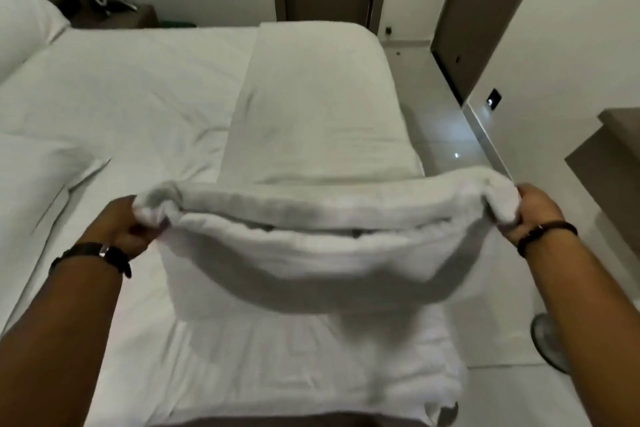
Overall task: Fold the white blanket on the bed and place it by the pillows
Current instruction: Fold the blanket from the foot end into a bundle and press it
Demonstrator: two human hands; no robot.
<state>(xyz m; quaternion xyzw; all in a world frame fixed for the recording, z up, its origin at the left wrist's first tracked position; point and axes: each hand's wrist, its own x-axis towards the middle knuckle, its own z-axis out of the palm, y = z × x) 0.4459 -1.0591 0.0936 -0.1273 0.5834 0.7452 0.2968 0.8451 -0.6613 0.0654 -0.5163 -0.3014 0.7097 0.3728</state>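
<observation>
A: Where is the blanket (311, 246)?

B: Held up over the near end of the bed (121, 90), stretched between both hands. Part of it is lifted and sags in the middle; the rest runs away from the person as a long strip lying flat along the right side of the mattress, up to the far edge.

A: Which way does it run?

B: The held edge goes left to right across the view. The strip on the bed has its long axis from near to far, leaning slightly left as it comes closer. Layers show along the raised edge, so it is already doubled over.

A: And the hands?

B: The left hand (130, 227) is closed around the left corner, fingers curled into a bunch of cloth. The right hand (535, 208) is closed the same way on the right corner, which hangs past the bed's edge over the floor (450, 121). There is a dark watch (104, 255) on the left wrist and a thin dark band (547, 234) on the right.

A: The pillows?

B: One pillow (24, 21) sits at the far left against the wall, another pillow (38, 166) at the left edge nearer the person. Both are well apart from the blanket
</observation>
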